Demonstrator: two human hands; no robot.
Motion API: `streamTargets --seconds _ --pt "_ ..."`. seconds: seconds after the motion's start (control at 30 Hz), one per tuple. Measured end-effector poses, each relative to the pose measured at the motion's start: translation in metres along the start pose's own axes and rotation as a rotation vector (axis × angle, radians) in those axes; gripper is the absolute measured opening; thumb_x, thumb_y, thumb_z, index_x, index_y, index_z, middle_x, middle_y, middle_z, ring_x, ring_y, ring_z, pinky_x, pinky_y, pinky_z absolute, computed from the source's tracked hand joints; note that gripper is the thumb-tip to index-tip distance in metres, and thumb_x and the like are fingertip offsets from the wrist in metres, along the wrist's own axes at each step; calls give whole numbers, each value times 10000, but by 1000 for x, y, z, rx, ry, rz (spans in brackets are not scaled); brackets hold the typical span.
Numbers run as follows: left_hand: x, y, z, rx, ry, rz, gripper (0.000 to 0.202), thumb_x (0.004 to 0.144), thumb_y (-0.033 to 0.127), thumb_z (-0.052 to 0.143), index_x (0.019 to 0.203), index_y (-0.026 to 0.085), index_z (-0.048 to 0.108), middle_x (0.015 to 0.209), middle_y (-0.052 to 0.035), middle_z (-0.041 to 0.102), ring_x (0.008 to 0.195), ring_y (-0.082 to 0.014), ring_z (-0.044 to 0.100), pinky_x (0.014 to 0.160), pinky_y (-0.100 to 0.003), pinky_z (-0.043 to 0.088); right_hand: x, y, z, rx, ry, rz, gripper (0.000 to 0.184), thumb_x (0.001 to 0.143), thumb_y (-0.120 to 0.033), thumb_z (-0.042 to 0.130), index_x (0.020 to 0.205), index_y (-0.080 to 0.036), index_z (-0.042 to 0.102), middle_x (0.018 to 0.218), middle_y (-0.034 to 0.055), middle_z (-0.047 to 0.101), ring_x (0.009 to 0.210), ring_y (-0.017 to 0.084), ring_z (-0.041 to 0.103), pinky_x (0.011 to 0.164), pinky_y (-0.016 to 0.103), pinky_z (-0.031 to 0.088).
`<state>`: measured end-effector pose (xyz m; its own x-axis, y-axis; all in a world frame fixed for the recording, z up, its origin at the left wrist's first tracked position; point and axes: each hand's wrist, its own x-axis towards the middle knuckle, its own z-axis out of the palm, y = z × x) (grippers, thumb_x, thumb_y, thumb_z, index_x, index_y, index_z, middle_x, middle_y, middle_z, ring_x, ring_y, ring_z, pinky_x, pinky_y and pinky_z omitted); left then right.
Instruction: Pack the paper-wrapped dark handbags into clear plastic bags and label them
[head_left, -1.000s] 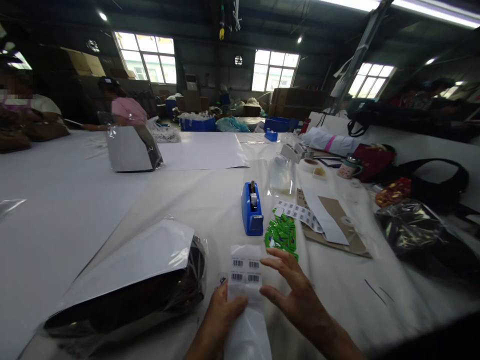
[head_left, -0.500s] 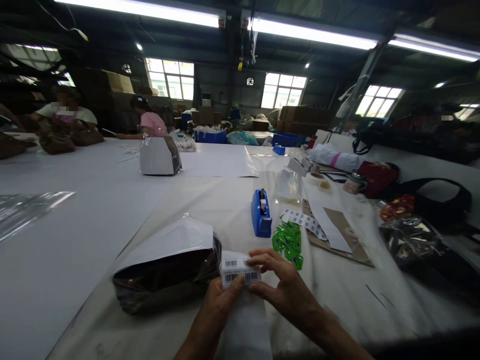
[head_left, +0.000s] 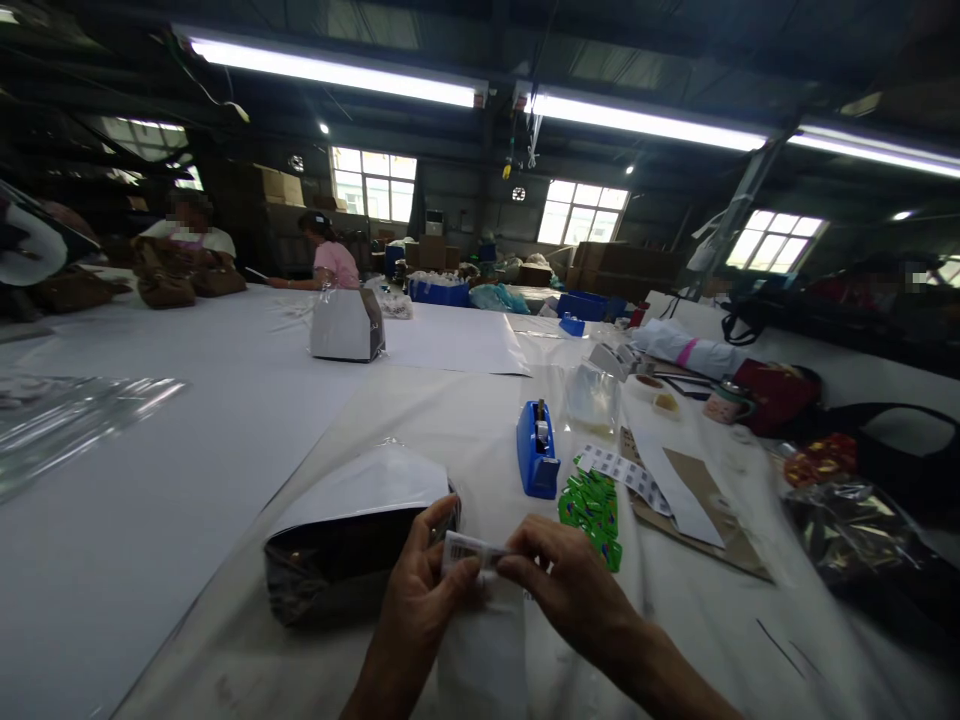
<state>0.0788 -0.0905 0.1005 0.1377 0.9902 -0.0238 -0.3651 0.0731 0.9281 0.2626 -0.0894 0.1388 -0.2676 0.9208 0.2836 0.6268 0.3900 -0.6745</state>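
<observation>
A white sheet of barcode labels (head_left: pixel 463 548) is pinched between the thumb and fingers of my left hand (head_left: pixel 416 590). My right hand (head_left: pixel 574 575) grips the sheet's right edge with thumb and forefinger, and motion blurs that edge. A pale strip (head_left: pixel 480 660) hangs below the labels toward me. Just left of my hands lies a dark plastic-wrapped item (head_left: pixel 330 565) with a white sheet (head_left: pixel 375 480) across its top. A blue tape dispenser (head_left: pixel 537 460) stands beyond my right hand, beside a pile of green packets (head_left: pixel 589 505).
A strip of printed labels (head_left: pixel 626 476) lies on brown card (head_left: pixel 701 480) at right. Another wrapped item (head_left: pixel 346 325) stands farther back. Clear plastic (head_left: pixel 82 420) covers part of the left table. Two people sit at the far left, near brown bags (head_left: pixel 165 280).
The label sheet has tilted and its far edge is raised. My right fingers have closed on its right edge, and my left fingers have lifted behind it. The view has shifted slightly.
</observation>
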Motion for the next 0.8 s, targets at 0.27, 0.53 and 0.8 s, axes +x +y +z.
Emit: streamTargets --seconds 0.27,0.53,0.8 --pt "5 -2 -27 267 -72 -13 467 785 610 675 873 153 651 733 0 610 663 -106 499 594 -194 368 14 -5 4 130 -102 55 47 804 -186 713 829 -225 705 767 -34 679 726 127 592 677 233 428" --pt "0 -20 -45 384 116 -7 525 752 676 651 741 152 665 635 13 537 626 -118 444 590 -229 330 28 -3 26 -26 -28 -326 119 806 -107 715 777 -208 659 892 4 685 809 142 636 733 258 498" --pt "-3 -55 -87 151 146 -217 654 595 794 696 663 150 610 573 51 430 563 -88 322 531 -220 302 49 -11 48 -345 163 -962 174 918 -107 535 856 -196 671 1106 41 720 1019 150 626 937 318 502"
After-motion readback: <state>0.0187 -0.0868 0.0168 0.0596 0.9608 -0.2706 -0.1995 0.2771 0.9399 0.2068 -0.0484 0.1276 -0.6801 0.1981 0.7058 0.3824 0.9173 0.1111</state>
